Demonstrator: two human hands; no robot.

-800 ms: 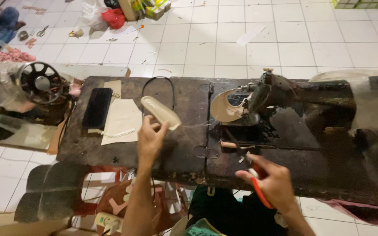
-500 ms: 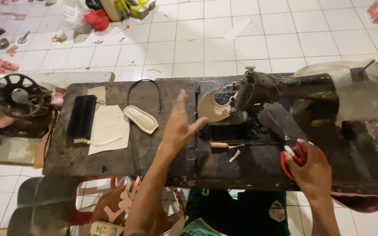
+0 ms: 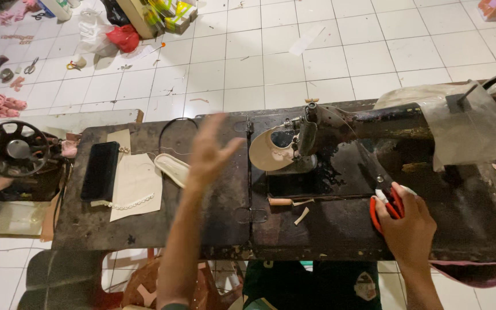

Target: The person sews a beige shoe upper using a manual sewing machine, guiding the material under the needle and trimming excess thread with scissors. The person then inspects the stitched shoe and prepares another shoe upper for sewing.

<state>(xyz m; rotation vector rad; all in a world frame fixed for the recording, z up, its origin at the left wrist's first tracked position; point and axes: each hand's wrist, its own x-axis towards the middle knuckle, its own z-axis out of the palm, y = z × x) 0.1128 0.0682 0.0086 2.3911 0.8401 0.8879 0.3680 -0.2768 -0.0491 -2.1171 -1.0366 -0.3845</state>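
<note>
At a dark bench (image 3: 162,229), the right hand (image 3: 406,229) has its fingers closed around red-handled scissors (image 3: 387,202) resting on the bench beside a black sewing machine (image 3: 363,123). The left hand (image 3: 209,155) hovers blurred, fingers spread and empty, just right of a cream insole (image 3: 171,169).

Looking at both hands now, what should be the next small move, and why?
Probably lay the red-handled scissors down on the table. The right hand holds them low, right by its surface, while the left hand hovers open and empty near the cream sole piece. Another pale piece sits under the sewing machine.
</note>
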